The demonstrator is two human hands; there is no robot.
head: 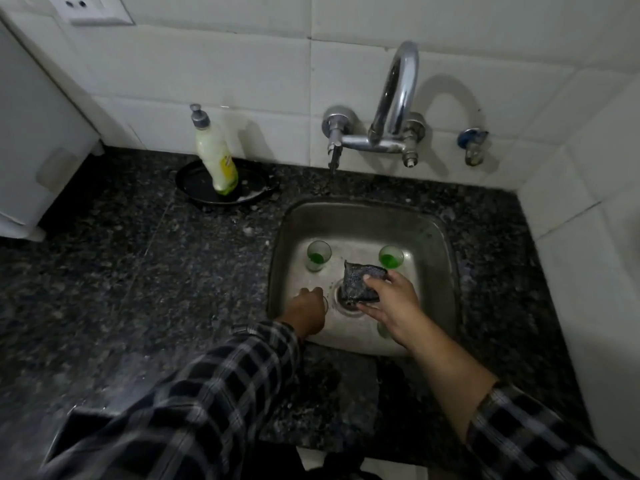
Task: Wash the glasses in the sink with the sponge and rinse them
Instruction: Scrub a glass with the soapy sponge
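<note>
Two small clear glasses with green liquid stand at the back of the steel sink: one on the left, one on the right. My right hand pinches a dark scrub sponge above the drain. My left hand reaches down at the sink's left front and closes on a third glass, only its rim showing. A fourth glass peeks out under my right wrist.
A wall tap arches over the sink, no water running. A dish-soap bottle stands in a black dish on the dark granite counter. A white appliance sits far left. A small valve is on the right wall.
</note>
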